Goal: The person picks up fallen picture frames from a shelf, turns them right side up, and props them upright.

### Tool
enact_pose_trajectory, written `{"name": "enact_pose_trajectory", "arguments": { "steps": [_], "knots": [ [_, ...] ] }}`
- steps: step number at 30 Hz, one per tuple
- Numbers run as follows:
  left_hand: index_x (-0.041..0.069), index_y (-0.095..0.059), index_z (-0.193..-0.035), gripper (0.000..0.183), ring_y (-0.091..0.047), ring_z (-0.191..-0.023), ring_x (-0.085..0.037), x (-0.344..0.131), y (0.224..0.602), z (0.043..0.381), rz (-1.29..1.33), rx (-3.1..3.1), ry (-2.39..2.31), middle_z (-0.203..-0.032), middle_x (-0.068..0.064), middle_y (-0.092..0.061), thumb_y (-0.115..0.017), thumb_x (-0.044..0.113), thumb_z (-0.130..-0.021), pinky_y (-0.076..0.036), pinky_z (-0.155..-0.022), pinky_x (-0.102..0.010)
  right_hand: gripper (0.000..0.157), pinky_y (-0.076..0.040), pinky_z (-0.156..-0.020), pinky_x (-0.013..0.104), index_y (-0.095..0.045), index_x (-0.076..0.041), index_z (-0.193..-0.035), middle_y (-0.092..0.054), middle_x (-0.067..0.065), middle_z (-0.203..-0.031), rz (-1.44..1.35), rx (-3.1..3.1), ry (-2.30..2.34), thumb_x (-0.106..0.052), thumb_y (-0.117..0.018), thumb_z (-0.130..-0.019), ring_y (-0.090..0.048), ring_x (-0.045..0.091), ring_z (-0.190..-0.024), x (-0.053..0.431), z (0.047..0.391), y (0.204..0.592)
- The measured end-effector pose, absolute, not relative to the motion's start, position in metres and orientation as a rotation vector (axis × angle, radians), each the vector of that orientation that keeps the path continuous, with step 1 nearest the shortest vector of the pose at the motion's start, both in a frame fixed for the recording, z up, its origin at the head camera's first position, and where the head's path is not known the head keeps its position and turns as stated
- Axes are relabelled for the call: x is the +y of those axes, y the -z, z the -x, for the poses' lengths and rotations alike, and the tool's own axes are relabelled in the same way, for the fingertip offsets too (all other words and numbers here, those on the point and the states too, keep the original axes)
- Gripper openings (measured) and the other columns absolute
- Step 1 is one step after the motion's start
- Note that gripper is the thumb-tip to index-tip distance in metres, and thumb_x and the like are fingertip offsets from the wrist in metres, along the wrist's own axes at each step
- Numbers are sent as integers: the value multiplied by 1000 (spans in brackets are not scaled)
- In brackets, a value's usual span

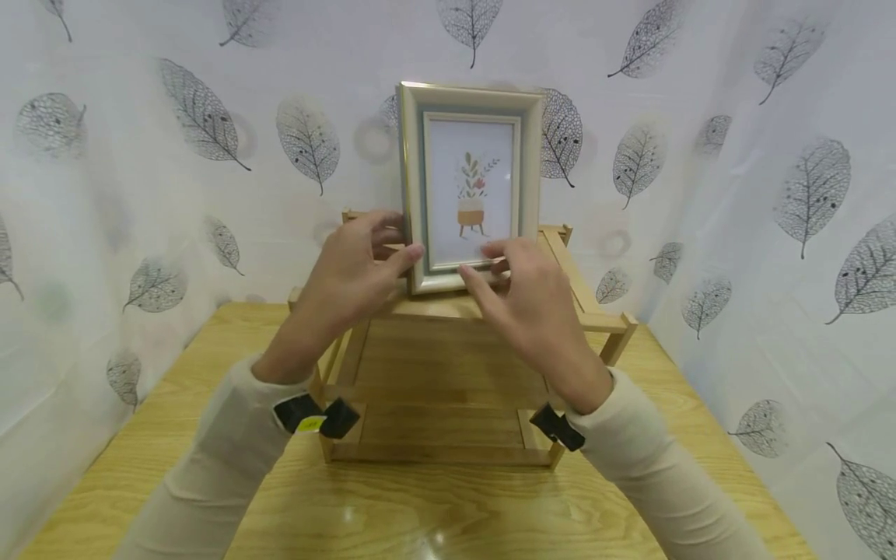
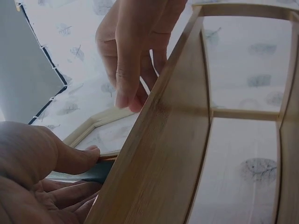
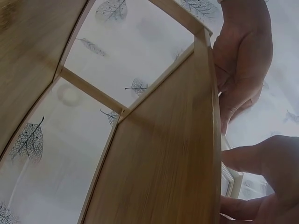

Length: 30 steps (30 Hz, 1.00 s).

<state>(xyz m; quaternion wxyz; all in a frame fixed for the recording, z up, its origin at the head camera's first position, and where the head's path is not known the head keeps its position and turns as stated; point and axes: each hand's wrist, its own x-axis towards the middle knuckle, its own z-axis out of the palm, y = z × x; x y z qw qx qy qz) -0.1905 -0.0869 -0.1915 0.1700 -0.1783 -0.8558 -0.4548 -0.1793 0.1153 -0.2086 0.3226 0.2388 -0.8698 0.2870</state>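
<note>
Leafy backdrop (image 1: 353, 62), picture frame (image 1: 470, 179) partly behind fingers (image 1: 505, 247)

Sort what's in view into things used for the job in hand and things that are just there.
In the job:
- picture frame, upright at the shelf top
- wooden shelf
- left hand, holding the frame's side
- right hand, at the frame's lower right

Just there:
- table
- leaf-print curtain
- black wrist straps
</note>
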Motion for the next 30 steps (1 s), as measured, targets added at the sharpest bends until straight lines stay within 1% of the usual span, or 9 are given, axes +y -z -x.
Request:
{"name": "enact_pose_trajectory", "arguments": {
  "steps": [3,7,12,19,23,30],
  "knots": [
    [3,-53,-124,41,-64,-99,-24,-86,191,189,502,-2440,1294,-116,-12,-65,-67,20,-89,-54,-84,-35,38,-50,-75,34,-62,1,-107,-63,12,-99,-629,-2287,-719,-30,-70,-86,-60,21,-87,112,178,209],
    [4,-53,-123,42,-65,-99,-23,-85,191,188,504,-2438,1320,-116,-11,-65,-68,21,-88,-54,-83,-35,42,-50,-78,36,-62,1,-112,-63,14,-104,-645,-2292,-711,-32,-68,-87,-61,23,-89,108,178,210],
    [3,-50,-122,45,-65,-100,-22,-83,191,189,555,-2413,1342,-116,-11,-64,-70,21,-86,-55,-82,-34,46,-50,-81,38,-60,1,-118,-62,16,-111,-660,-2291,-706,-34,-67,-88,-61,24,-91,106,176,209],
    [3,-46,-120,45,-66,-99,-21,-79,192,189,642,-2390,1378,-113,-10,-64,-70,19,-85,-56,-79,-31,49,-49,-89,38,-58,0,-123,-59,15,-121,-656,-2312,-734,-37,-62,-91,-58,25,-106,104,177,210],
    [2,-45,-121,45,-67,-96,-22,-77,193,189,702,-2358,1388,-112,-12,-65,-69,17,-86,-56,-78,-29,50,-50,-86,34,-57,0,-124,-59,15,-122,-665,-2315,-754,-37,-61,-92,-59,23,-103,103,178,211],
    [7,-45,-132,52,-67,-92,-23,-75,194,191,761,-2316,1324,-116,-12,-64,-69,14,-86,-57,-74,-29,47,-52,-77,33,-58,1,-123,-66,14,-107,-705,-2289,-777,-34,-60,-92,-62,20,-87,101,179,210]
  ]
}}
